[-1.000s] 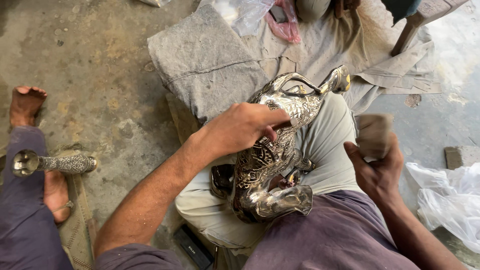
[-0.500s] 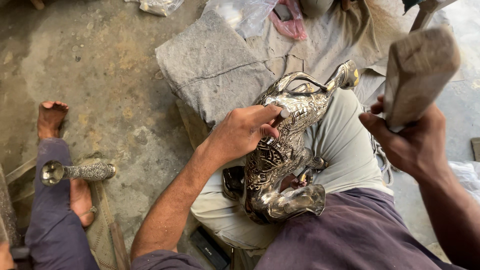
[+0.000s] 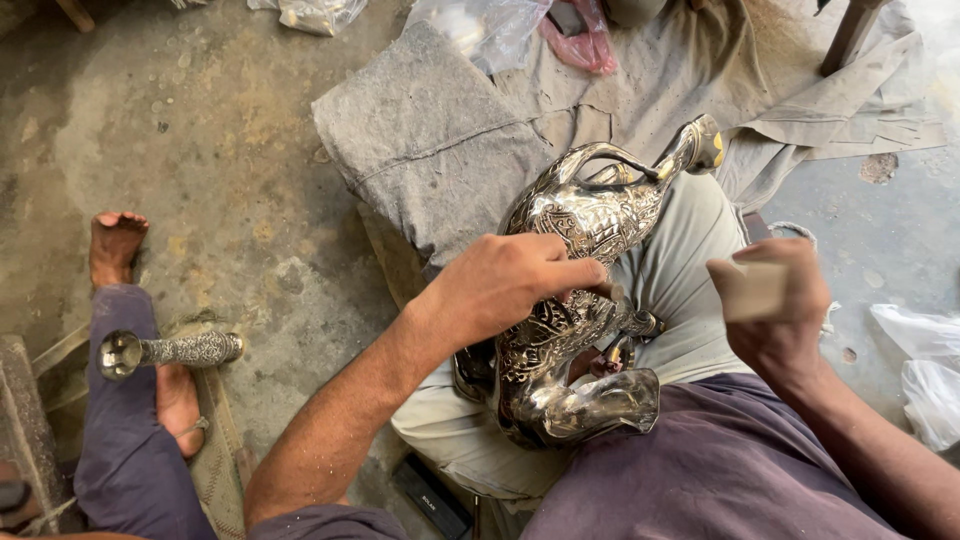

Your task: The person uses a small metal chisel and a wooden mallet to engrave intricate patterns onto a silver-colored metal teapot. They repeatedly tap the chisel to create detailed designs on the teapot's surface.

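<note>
Left hand (image 3: 505, 285) presses down on the engraved silver ewer (image 3: 575, 320), its grip closed over the body to steady the vessel across the lap against a grey padded cushion (image 3: 425, 140), while right hand (image 3: 770, 300) clasps a wooden mallet (image 3: 755, 290).

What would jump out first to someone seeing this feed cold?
The shiny engraved silver vessel lying across the person's lap at centre, its curved spout toward the grey cloth. The left hand presses down on its middle, while the right hand, raised to the right of it, grips a wooden mallet. At far left, a smaller engraved metal piece lies on the floor by a bare foot.
</note>
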